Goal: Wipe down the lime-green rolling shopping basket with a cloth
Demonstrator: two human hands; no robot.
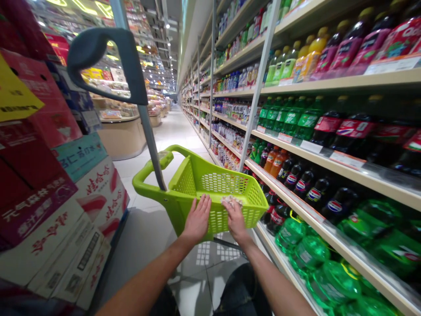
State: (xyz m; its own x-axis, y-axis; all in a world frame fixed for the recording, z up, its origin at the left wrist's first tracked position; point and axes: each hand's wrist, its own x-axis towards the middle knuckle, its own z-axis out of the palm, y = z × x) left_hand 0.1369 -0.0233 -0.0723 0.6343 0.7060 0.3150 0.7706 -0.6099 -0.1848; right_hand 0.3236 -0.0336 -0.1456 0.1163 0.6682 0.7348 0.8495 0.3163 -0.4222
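Observation:
A lime-green shopping basket (217, 175) with a slotted wall stands in front of me, its grey upright pole and dark grey handle (140, 74) rising at the left. My left hand (199, 216) lies against the near rim, fingers stretched out and holding nothing. Just to its right, my right hand (236, 218) presses a crumpled whitish tissue (234, 200) onto the same rim. The tissue is partly covered by the fingers, and its exact material is hard to make out. Inside the basket, the part of the floor I can see is bare green plastic.
Shelves (329, 79) of bottled drinks line the right side, close to the basket. Large green bottles (335, 281) sit on the lowest shelf. Stacked drink cartons (82, 228) rise on the left. A tiled aisle (171, 125) runs ahead past a rounded display counter (120, 136).

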